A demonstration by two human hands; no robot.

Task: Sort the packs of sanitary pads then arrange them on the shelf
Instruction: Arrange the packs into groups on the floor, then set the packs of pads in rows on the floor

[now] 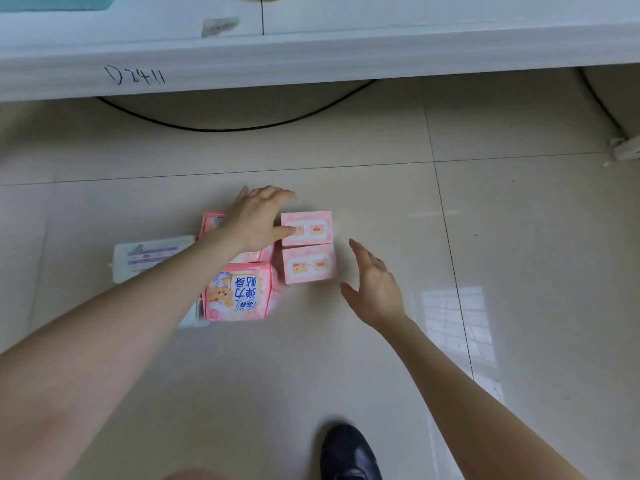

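Several packs of sanitary pads lie on the tiled floor. Two pink packs lie back side up, one (307, 227) behind the other (309, 264). A pink pack with a bear picture (238, 292) lies to their left. Another pink pack (212, 223) is mostly hidden under my left hand (258, 216), which rests spread over it, thumb touching the far back-side-up pack. A white and purple pack (152, 254) lies further left, partly under my forearm. My right hand (372, 285) hovers open just right of the near pack, touching nothing.
A white shelf edge (311, 53) with handwriting runs across the top. A black cable (235, 126) curves on the floor beneath it. My black shoe (348, 452) is at the bottom. A white fixture (623, 148) stands at the right edge.
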